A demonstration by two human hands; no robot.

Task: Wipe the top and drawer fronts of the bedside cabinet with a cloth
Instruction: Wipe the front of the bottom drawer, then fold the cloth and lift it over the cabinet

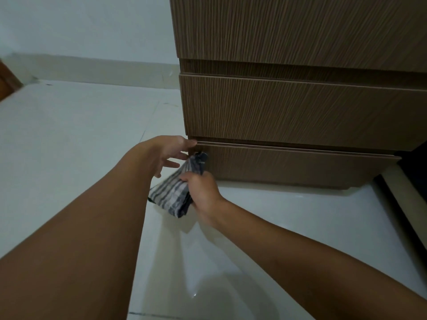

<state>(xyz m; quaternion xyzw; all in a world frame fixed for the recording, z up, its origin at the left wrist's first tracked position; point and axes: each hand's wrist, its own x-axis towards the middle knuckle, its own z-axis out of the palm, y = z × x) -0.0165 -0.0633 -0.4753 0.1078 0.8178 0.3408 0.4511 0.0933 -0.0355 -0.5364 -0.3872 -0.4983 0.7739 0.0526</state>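
The brown wood-grain bedside cabinet (300,107) fills the upper right, with three drawer fronts stacked. Its bottom drawer (288,167) stands slightly pulled out near the floor. My right hand (203,192) grips a folded grey-and-white striped cloth (175,192) whose upper end touches the left end of the bottom drawer front. My left hand (171,153) reaches to the drawer's left top corner with straight fingers, the fingertips touching that corner. The cabinet's top is out of view.
Glossy white floor tiles (80,139) spread left and below the cabinet. A pale wall with a skirting (92,68) runs behind. A dark gap and a light board (402,192) lie right of the cabinet. A brown wooden edge (7,82) shows far left.
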